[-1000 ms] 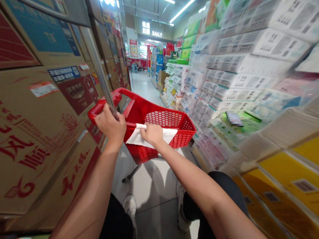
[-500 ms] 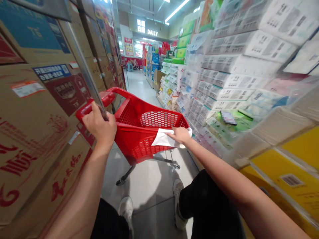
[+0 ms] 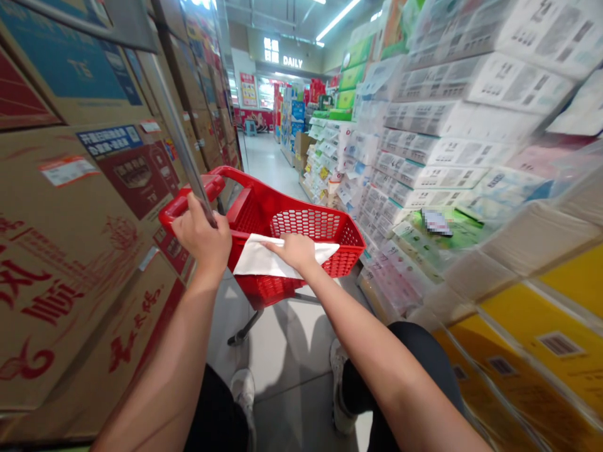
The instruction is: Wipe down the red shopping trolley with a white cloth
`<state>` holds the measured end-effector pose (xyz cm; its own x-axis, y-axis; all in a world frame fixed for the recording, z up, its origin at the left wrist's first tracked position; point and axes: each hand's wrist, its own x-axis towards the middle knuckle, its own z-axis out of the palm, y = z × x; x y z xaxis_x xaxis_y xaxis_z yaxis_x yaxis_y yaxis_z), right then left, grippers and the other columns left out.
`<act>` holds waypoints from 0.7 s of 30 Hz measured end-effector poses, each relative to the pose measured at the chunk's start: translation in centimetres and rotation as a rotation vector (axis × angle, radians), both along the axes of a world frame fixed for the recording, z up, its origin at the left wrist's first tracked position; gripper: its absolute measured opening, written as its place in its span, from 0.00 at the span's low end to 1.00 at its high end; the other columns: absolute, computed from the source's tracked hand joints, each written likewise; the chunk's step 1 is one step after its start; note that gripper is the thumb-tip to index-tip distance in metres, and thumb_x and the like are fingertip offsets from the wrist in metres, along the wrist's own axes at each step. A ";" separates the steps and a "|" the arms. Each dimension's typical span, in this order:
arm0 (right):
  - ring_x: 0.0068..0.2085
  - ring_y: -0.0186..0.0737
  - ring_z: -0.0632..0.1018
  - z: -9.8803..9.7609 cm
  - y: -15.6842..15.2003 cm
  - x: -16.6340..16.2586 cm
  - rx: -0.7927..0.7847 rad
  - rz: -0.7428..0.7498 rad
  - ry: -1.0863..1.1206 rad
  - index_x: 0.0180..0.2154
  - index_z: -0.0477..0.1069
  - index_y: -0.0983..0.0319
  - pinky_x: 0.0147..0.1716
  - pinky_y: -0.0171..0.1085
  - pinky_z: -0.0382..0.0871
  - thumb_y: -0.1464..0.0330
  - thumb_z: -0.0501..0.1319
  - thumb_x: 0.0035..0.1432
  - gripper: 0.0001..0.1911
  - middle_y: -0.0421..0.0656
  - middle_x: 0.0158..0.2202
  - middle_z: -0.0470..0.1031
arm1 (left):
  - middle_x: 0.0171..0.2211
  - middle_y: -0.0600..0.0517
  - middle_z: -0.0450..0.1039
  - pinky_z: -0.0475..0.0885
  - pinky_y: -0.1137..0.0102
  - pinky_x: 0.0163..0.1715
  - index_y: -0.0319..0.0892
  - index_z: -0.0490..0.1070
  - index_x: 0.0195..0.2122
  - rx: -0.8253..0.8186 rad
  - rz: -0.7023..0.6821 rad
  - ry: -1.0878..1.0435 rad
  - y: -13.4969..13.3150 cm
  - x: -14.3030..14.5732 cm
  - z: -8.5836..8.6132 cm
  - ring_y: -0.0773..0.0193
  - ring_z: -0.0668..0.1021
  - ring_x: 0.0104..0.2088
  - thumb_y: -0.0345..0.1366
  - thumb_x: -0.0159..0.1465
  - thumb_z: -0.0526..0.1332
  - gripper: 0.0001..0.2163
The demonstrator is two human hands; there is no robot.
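A red plastic shopping cart (image 3: 320, 226) stands in a narrow store aisle in front of me. My left hand (image 3: 203, 235) is closed around the cart's red handle (image 3: 188, 199), next to a grey metal pole. A white cloth (image 3: 264, 260) lies over the cart's near rim. My right hand (image 3: 294, 250) lies on the cloth with the fingers pressed down against the rim. My legs in dark trousers and light shoes show below.
Stacked cardboard boxes (image 3: 70, 238) with red print wall the left side. Packs of tissue paper (image 3: 438, 150) and yellow boxes (image 3: 541, 339) fill the right. The grey floor (image 3: 268, 163) runs ahead to shelves under a "DAILY" sign (image 3: 292, 61).
My right hand slid the white cloth along the cart's rim out to the right corner, then back toward the middle. The left hand kept its hold on the handle.
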<state>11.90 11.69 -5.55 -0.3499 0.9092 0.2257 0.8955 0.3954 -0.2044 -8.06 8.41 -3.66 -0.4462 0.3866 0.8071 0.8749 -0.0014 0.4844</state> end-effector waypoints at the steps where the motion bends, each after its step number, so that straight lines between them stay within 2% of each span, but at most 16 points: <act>1: 0.45 0.51 0.81 -0.1 -0.1 0.1 0.013 -0.006 -0.001 0.45 0.78 0.61 0.45 0.41 0.69 0.32 0.41 0.60 0.45 0.52 0.40 0.82 | 0.48 0.35 0.73 0.61 0.48 0.57 0.33 0.57 0.69 -0.007 -0.007 0.003 -0.1 -0.2 0.0 0.42 0.74 0.52 0.38 0.64 0.54 0.31; 4: 0.45 0.52 0.81 -0.7 0.3 2.4 0.045 -0.002 -0.043 0.45 0.77 0.62 0.46 0.42 0.69 0.33 0.39 0.61 0.46 0.54 0.40 0.82 | 0.50 0.32 0.72 0.59 0.46 0.58 0.32 0.55 0.69 -0.026 -0.039 0.010 -0.5 -0.7 0.1 0.40 0.73 0.54 0.39 0.65 0.54 0.32; 10: 0.46 0.54 0.81 -1.7 2.2 11.9 -0.058 -0.097 -0.226 0.44 0.79 0.64 0.44 0.41 0.70 0.32 0.42 0.60 0.47 0.56 0.42 0.82 | 0.51 0.30 0.72 0.61 0.44 0.57 0.28 0.52 0.70 -0.076 -0.007 0.064 -0.6 -1.5 0.1 0.38 0.73 0.54 0.39 0.66 0.53 0.33; 13: 0.47 0.55 0.81 -2.0 2.6 15.1 -0.104 -0.167 -0.269 0.43 0.80 0.64 0.44 0.40 0.70 0.32 0.43 0.59 0.47 0.57 0.43 0.82 | 0.51 0.31 0.72 0.61 0.45 0.57 0.28 0.52 0.70 -0.080 0.003 0.056 -0.6 -1.1 0.1 0.39 0.73 0.54 0.39 0.66 0.53 0.33; 15: 0.47 0.55 0.81 -2.0 2.4 15.3 -0.103 -0.199 -0.270 0.43 0.80 0.64 0.44 0.41 0.70 0.31 0.44 0.58 0.47 0.57 0.43 0.82 | 0.52 0.32 0.72 0.60 0.47 0.58 0.31 0.53 0.70 -0.053 0.003 0.017 -0.7 -0.6 0.2 0.41 0.73 0.54 0.39 0.65 0.54 0.33; 17: 0.47 0.55 0.81 -1.8 1.9 13.7 -0.095 -0.194 -0.250 0.42 0.80 0.63 0.45 0.42 0.70 0.31 0.44 0.58 0.47 0.57 0.42 0.82 | 0.53 0.34 0.72 0.59 0.48 0.59 0.33 0.54 0.70 -0.027 0.000 -0.028 -0.7 0.0 0.3 0.42 0.73 0.55 0.38 0.65 0.55 0.32; 21: 0.46 0.54 0.81 -0.9 0.9 7.0 -0.060 -0.071 -0.144 0.43 0.80 0.64 0.45 0.42 0.71 0.31 0.43 0.58 0.48 0.57 0.41 0.82 | 0.54 0.34 0.71 0.57 0.46 0.62 0.34 0.54 0.70 -0.015 -0.044 -0.071 -0.8 0.9 0.3 0.41 0.72 0.56 0.37 0.64 0.55 0.32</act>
